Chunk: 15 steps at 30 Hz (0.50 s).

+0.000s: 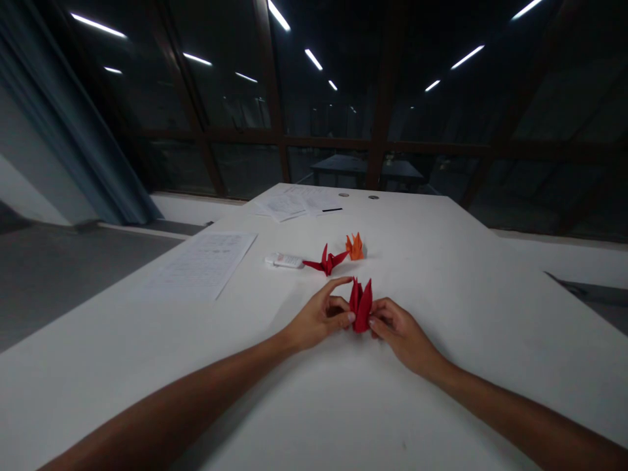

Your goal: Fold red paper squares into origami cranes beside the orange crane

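Observation:
Between my two hands a red origami crane [361,306] with its points folded upward is held just over the white table. My left hand [321,314] pinches its left side with the thumb, the index finger stretched along its top. On the other side my right hand [398,327] grips its lower right edge between thumb and fingers. Just beyond stands a second red origami crane [326,261] with wings spread. An orange origami crane [354,247] is behind it to the right, its points upright.
A white packaged item [284,261] lies left of the spread crane. Printed sheets [201,265] rest at the table's left edge, and more papers [294,201] with a dark pen [332,209] lie at the back. The white table [466,281] ends before dark windows.

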### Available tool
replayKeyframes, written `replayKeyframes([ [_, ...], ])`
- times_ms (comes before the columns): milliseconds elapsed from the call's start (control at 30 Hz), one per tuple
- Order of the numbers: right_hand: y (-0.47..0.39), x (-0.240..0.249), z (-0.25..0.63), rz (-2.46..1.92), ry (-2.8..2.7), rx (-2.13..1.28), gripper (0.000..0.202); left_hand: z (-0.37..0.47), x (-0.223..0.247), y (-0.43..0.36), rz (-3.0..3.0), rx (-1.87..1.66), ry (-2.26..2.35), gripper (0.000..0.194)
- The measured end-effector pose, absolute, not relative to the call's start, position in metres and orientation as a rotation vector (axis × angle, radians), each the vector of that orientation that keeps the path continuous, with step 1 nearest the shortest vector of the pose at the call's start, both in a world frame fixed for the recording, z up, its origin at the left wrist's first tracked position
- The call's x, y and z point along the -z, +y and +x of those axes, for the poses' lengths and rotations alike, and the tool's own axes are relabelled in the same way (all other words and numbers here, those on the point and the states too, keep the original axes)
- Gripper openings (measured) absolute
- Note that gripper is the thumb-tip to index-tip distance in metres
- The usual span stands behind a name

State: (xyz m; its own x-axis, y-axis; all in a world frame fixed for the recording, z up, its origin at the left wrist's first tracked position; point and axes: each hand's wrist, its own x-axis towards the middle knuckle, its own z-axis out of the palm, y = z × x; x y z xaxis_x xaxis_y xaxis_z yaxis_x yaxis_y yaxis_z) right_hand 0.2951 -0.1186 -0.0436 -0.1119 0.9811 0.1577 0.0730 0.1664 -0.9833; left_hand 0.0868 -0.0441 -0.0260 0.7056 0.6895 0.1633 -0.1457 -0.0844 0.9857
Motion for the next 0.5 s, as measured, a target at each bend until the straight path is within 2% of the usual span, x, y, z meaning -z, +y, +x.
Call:
replayKeyframes([
  [333,-0.1181,0.0451,0.2933,-1.116,-1.432,-1.058,0.016,0.0902,0.0185,-0.0468,1.765,-0.679,0.534,0.041],
  [500,-0.1186,0.0435,0.2936,-1.136,-1.429,-1.055,0.018,0.0889,0.0171,-0.0472,1.859,-0.661,0.567,0.034],
])
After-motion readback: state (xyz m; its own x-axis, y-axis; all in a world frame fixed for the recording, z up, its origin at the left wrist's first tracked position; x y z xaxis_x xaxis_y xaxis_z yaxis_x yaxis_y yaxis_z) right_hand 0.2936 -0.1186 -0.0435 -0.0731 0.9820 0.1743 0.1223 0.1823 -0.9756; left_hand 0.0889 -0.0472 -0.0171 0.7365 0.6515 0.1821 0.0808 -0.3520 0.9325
